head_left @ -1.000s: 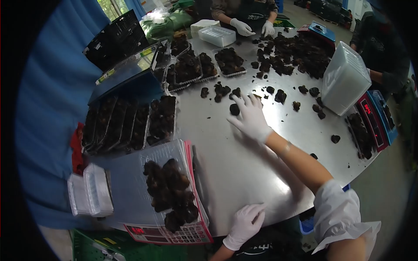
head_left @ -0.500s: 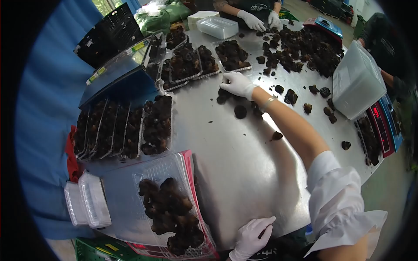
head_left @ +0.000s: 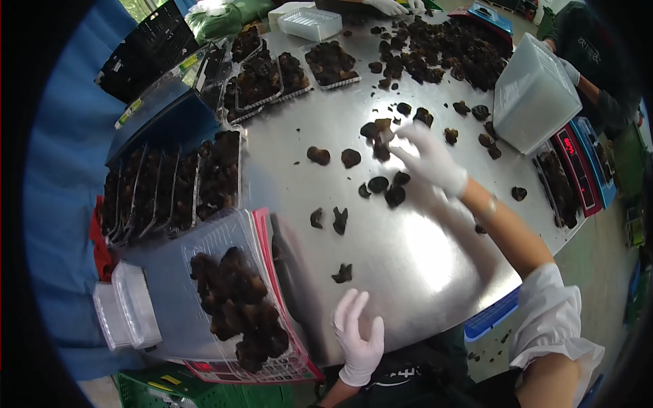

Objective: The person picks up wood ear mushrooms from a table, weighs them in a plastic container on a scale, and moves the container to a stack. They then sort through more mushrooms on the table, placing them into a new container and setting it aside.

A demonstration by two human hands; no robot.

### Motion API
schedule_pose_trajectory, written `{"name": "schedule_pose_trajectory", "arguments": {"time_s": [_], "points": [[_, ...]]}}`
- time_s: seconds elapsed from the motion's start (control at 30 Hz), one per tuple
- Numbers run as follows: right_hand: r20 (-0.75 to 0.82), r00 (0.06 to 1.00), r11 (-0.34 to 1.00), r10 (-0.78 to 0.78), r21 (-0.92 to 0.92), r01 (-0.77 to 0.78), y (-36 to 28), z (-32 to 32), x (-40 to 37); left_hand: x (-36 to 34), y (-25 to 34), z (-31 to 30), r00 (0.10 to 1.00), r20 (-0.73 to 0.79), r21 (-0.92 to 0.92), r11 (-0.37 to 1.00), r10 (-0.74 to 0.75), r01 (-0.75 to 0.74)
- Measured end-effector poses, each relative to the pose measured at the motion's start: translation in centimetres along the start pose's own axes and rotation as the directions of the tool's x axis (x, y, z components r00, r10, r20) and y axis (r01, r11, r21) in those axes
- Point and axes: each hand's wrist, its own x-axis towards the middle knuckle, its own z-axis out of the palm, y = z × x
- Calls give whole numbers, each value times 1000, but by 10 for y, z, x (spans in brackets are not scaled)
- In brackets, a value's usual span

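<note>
Scale-top tray (head_left: 204,249) slants lengthwise, far left to near right; left hand (head_left: 360,345), right hand (head_left: 432,159) both open.

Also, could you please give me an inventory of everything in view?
Table: one, silvery, centre
Loose pieces: many, dark brown, mid-table
Heap: one, dark brown, far side
Filled trays: several, clear, left and far left, more at right edge
Near scale: one, pinkish-red, front left, filled tray on top
Right scale: one, red and blue
Empty tray stacks: several, clear, right, far left, near left
Black crate: one, upper left
Green crate: one, bottom left
Blue basket: one, lower right
Curtain: blue, left
Co-workers: two, dark-clothed, far side and right
Left hand: one, white-gloved, front
Right hand: one, white-gloved, beside loose pieces
</note>
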Motion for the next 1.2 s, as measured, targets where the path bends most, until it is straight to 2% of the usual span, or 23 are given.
{"name": "schedule_pose_trajectory", "arguments": {"time_s": [0.07,0.13,0.2,0.27,0.3,0.33,0.37,0.4,0.43,0.47,0.5,0.53,0.67,0.7,0.8,0.87,0.9,0.97,1.0,1.03,1.07,1.13,1.2], "points": [[-155,969,908,-194,-402,118,48,20,35,1,0,0,998,-40,79,995,57,-54],[-117,970,769,-213,-632,93,63,41,48,-1,1,-1,998,-32,112,992,61,-57],[176,983,934,52,-358,14,60,38,56,4,2,-1,997,-57,186,982,52,-40],[370,927,969,-54,-206,138,45,31,37,12,1,-3,997,-68,175,985,25,-12],[214,937,933,-277,-173,316,25,30,11,16,0,-4,997,-76,157,988,8,4],[280,918,939,-280,-120,323,4,19,-6,20,0,-2,997,-82,138,990,-9,21],[204,931,918,-302,-200,342,-3,19,-31,26,3,0,996,-88,189,982,-11,27],[357,922,966,-153,-142,215,-23,10,-49,31,1,1,996,-86,192,981,-17,33],[388,892,959,-231,-63,275,-20,13,-75,35,-3,1,998,-65,252,968,-7,23],[518,833,974,-194,-1,227,-31,10,-94,37,-5,1,999,-43,309,951,2,11],[487,826,957,-283,88,276,-36,15,-116,40,-7,0,999,-41,308,951,0,13],[483,807,928,-340,36,370,-52,11,-126,42,-9,-1,997,-52,251,966,-57,69],[459,845,940,-272,-59,335,-51,23,-103,40,-14,2,989,-101,85,989,-110,119],[266,914,932,-308,-111,346,-55,35,-86,38,-18,3,989,-99,87,989,-107,116],[87,895,855,-438,-267,444,-49,75,-44,31,-25,3,983,-137,-34,992,-123,120],[456,845,924,-278,-113,365,-47,73,-29,29,-25,-1,961,-116,-185,956,-250,226],[577,808,961,-118,-139,239,-58,62,-11,32,-25,-1,960,-123,-182,957,-251,227],[349,920,978,-177,-39,203,-34,62,21,30,-23,-1,948,-171,-315,926,-269,206],[376,925,990,59,-137,-8,-42,53,40,27,-22,-2,946,-167,-310,925,-280,219],[264,962,970,-71,-208,128,-25,57,52,28,-21,-2,938,-166,-352,906,-306,233],[262,962,968,-77,-211,134,-6,62,60,31,-21,-1,930,-168,-397,886,-327,240],[426,881,863,-204,-346,367,19,71,73,30,-24,-1,937,-178,-453,870,-302,195],[417,892,906,-176,-285,313,20,75,85,30,-27,-4,937,-189,-502,849,-295,166]]}}
